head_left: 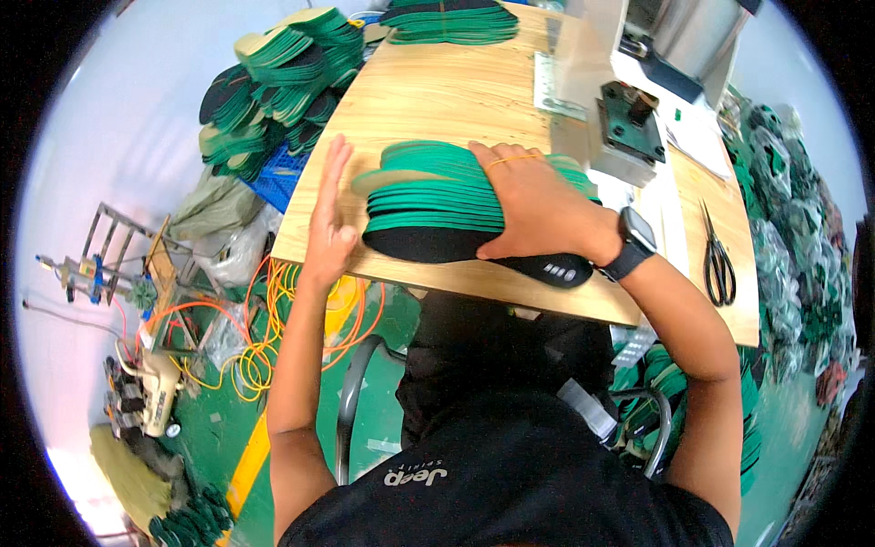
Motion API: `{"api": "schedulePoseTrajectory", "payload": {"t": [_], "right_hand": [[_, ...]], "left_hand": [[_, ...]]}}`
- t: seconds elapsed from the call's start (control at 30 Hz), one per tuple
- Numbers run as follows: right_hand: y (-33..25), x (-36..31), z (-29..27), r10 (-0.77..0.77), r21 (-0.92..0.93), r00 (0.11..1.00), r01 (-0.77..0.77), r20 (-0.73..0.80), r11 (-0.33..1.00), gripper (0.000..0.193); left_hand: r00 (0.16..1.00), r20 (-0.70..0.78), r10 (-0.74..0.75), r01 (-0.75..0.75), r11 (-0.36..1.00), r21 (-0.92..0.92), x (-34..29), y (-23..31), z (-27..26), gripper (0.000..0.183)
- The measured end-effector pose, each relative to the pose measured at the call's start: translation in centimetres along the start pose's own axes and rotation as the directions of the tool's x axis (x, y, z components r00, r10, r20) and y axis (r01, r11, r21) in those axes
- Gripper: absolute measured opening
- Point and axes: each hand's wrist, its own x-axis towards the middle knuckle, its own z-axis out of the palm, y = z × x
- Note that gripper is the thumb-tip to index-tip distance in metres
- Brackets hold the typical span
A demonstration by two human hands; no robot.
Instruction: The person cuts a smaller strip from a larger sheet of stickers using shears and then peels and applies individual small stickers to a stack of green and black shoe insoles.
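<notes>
A stack of shoe insoles (pixel 428 205), green along the edges with a black face toward me, lies on its side near the front edge of the wooden table. Across its right part spreads my right hand (pixel 538 205), the thumb on the near side and the fingers over the far side, gripping it. My left hand (pixel 330 214) stands upright at the stack's left end, fingers stretched out and holding nothing. One pale insole at that end juts out past the others. A smartwatch (pixel 636 242) sits on my right wrist.
A machine with a metal block (pixel 627 132) stands at the table's back right. Black scissors (pixel 718 260) lie at the right. More insole stacks (pixel 451 23) rest at the far edge, and piles (pixel 283 82) rise beyond the left side. Orange and yellow hoses (pixel 260 337) coil on the floor.
</notes>
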Motion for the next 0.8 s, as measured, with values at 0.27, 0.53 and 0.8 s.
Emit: {"api": "schedulePoseTrajectory", "payload": {"t": [0.27, 0.53, 0.8], "right_hand": [[-0.3, 0.0, 1.0, -0.136, 0.005, 0.981, 0.138, -0.137, 0.990, 0.115], [-0.5, 1.1, 0.3, -0.221, 0.037, 0.965, 0.228, -0.139, 0.973, 0.108], [-1.1, 2.2, -1.1, -0.211, 0.039, 0.976, 0.209, 0.053, 0.977, 0.110]], "left_hand": [[0.980, 0.197, -0.002, 0.002, 1.000, 0.005, 0.3, 0.6, 1.9, 0.094], [0.978, 0.209, -0.001, -0.027, 0.991, 0.132, -0.1, 1.5, 1.4, 0.105], [0.958, 0.264, -0.115, 0.049, 0.968, 0.244, -0.3, 3.4, 1.0, 0.096]]}}
